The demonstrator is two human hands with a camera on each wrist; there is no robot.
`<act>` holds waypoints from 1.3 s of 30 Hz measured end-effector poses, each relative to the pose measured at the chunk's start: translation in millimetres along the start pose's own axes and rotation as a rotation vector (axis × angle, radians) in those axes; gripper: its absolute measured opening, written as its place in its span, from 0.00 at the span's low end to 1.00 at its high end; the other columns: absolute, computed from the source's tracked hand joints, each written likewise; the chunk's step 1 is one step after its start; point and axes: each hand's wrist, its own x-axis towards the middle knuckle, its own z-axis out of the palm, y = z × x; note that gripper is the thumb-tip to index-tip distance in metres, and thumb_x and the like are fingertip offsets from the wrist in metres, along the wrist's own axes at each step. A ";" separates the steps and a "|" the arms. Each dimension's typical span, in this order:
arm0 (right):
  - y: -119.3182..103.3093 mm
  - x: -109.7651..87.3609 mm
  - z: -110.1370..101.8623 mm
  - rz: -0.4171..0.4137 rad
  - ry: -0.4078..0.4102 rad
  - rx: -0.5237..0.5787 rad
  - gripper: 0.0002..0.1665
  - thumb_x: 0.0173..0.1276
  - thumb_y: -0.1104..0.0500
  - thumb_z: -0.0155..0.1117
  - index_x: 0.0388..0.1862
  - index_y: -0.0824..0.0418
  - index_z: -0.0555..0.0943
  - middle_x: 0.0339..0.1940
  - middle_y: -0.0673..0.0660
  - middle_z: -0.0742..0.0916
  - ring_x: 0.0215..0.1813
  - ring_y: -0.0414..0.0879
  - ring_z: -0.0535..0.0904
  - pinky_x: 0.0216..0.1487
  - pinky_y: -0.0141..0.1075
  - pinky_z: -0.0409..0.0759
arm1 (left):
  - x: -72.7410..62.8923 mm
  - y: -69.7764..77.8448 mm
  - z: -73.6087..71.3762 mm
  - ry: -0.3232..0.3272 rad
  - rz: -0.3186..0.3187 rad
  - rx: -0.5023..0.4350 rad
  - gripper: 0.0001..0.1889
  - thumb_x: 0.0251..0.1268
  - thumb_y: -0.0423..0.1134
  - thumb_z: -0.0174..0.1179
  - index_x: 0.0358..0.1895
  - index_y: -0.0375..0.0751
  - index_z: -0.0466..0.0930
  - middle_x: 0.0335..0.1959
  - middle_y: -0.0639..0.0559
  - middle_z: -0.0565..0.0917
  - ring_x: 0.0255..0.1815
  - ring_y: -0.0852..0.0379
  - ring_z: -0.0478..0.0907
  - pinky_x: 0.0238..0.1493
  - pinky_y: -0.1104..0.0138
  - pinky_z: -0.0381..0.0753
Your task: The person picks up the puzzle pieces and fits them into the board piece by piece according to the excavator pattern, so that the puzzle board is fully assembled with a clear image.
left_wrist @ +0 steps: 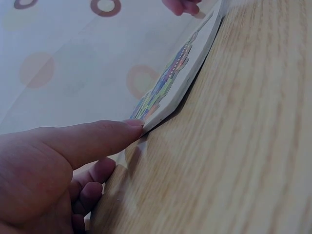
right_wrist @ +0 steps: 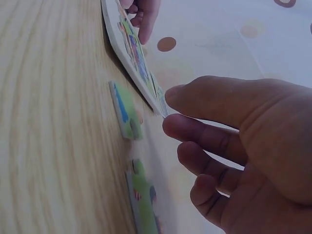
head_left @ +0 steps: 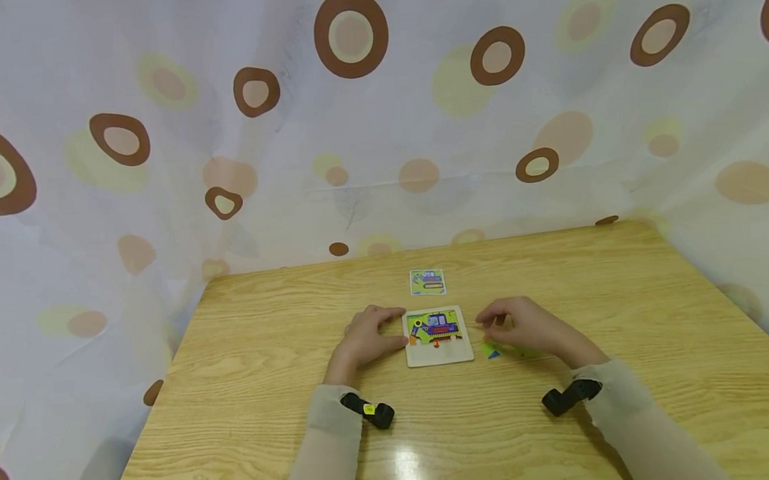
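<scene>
A square wooden puzzle board [head_left: 439,354] lies on the table, its upper part filled with pieces showing a blue and purple excavator and its lower part bare. My left hand [head_left: 367,337] is at the board's left side, thumb and index finger spread. In the left wrist view, the thumb [left_wrist: 112,139] touches the board's corner. To the right of the board, my right hand [head_left: 521,327] hovers with bent fingers, thumb and index fingertips apart with nothing visible between them. Beneath it lie loose green puzzle pieces, one with a blue patch [right_wrist: 126,112] and another farther along [right_wrist: 144,200].
A small picture card [head_left: 427,282] of the excavator lies just beyond the board. Wood-grain table [head_left: 285,321] surrounds everything, and a white curtain [head_left: 380,127] with brown and beige circles hangs behind its far edge and sides.
</scene>
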 end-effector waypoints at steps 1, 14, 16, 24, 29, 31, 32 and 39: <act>0.5 -2.2 -0.5 -0.004 0.000 -0.006 0.14 0.66 0.64 0.67 0.51 0.64 0.84 0.42 0.51 0.86 0.44 0.44 0.79 0.45 0.40 0.79 | -0.1 0.1 0.1 0.000 0.001 0.000 0.29 0.61 0.50 0.69 0.67 0.56 0.76 0.58 0.51 0.75 0.58 0.47 0.67 0.59 0.48 0.61; 4.5 -17.7 0.2 0.005 -0.074 -0.053 0.23 0.61 0.59 0.73 0.56 0.60 0.82 0.51 0.50 0.84 0.51 0.46 0.78 0.53 0.46 0.76 | -0.2 -1.0 2.0 0.007 0.005 0.001 0.29 0.61 0.49 0.69 0.67 0.56 0.76 0.57 0.51 0.75 0.57 0.47 0.67 0.59 0.48 0.61; 5.7 -18.4 1.4 0.002 -0.076 -0.062 0.24 0.61 0.59 0.74 0.56 0.59 0.82 0.51 0.50 0.83 0.51 0.46 0.78 0.53 0.46 0.77 | 0.7 -1.3 2.3 0.005 0.004 0.007 0.29 0.61 0.49 0.69 0.67 0.57 0.76 0.58 0.51 0.75 0.58 0.47 0.67 0.59 0.48 0.61; 8.0 -17.6 2.8 -0.044 -0.096 -0.075 0.25 0.60 0.59 0.74 0.57 0.61 0.81 0.47 0.49 0.83 0.46 0.44 0.76 0.48 0.41 0.76 | 1.9 -0.4 1.5 -0.003 -0.004 0.018 0.29 0.61 0.50 0.69 0.67 0.57 0.76 0.58 0.50 0.75 0.58 0.47 0.67 0.58 0.49 0.62; 5.3 -16.7 3.2 -0.030 -0.101 -0.066 0.24 0.60 0.60 0.74 0.56 0.62 0.82 0.43 0.47 0.82 0.44 0.43 0.76 0.46 0.39 0.76 | 1.0 1.4 0.2 -0.009 -0.006 -0.001 0.29 0.61 0.49 0.70 0.67 0.56 0.76 0.59 0.50 0.75 0.58 0.47 0.67 0.59 0.48 0.61; 4.2 -16.4 3.2 -0.025 -0.101 -0.066 0.25 0.60 0.59 0.74 0.56 0.63 0.82 0.42 0.47 0.82 0.44 0.43 0.75 0.46 0.38 0.76 | 0.9 1.5 0.1 -0.015 -0.009 0.005 0.29 0.61 0.49 0.69 0.67 0.57 0.76 0.60 0.50 0.74 0.59 0.47 0.67 0.60 0.49 0.61; 3.6 -16.4 3.1 -0.019 -0.101 -0.065 0.25 0.60 0.58 0.74 0.57 0.63 0.81 0.42 0.47 0.82 0.44 0.43 0.75 0.45 0.38 0.76 | 0.9 1.4 0.1 -0.016 -0.009 0.009 0.29 0.61 0.50 0.69 0.67 0.57 0.75 0.60 0.50 0.74 0.59 0.47 0.67 0.60 0.49 0.61; 1.0 -14.9 4.0 0.013 -0.080 -0.053 0.25 0.60 0.58 0.73 0.57 0.61 0.82 0.44 0.47 0.82 0.44 0.43 0.75 0.46 0.38 0.76 | 1.7 -1.2 0.8 -0.014 -0.013 0.023 0.30 0.61 0.51 0.69 0.67 0.58 0.75 0.60 0.50 0.74 0.60 0.47 0.67 0.60 0.49 0.60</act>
